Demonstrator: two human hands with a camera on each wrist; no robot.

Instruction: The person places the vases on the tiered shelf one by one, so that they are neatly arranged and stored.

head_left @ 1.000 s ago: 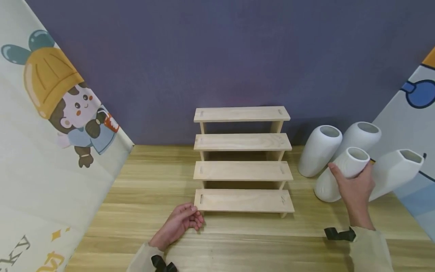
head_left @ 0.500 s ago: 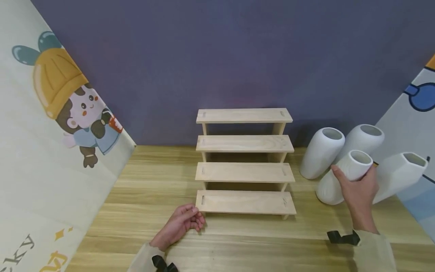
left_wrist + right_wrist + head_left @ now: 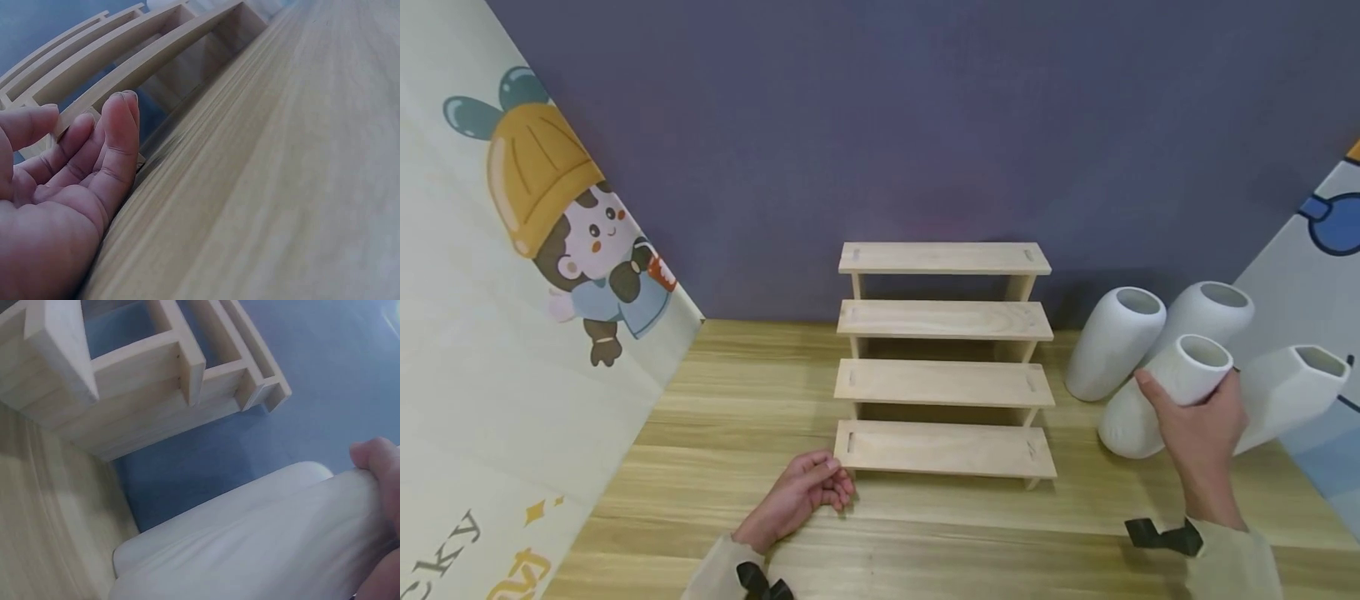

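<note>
A pale wooden four-step rack stands against the back wall. At its lowest step's left front corner, my left hand pinches the board between thumb and fingers; the left wrist view shows the thumb and fingertips close around the corner. My right hand grips the ribbed white vase near its mouth, thumb on the left side. That vase leans to the right, its base on or just over the table. In the right wrist view, the vase runs from the hand toward the table, partly hiding another vase.
A smooth white vase stands behind the held one, with another white vase to its right. An angular white vase tilts at the far right. The wood-grain table meets a dark blue wall and printed side panels.
The head view has shifted slightly, so the rack and vases appear a little lower and further right. Both hands keep their holds, with little visible motion of their own.
</note>
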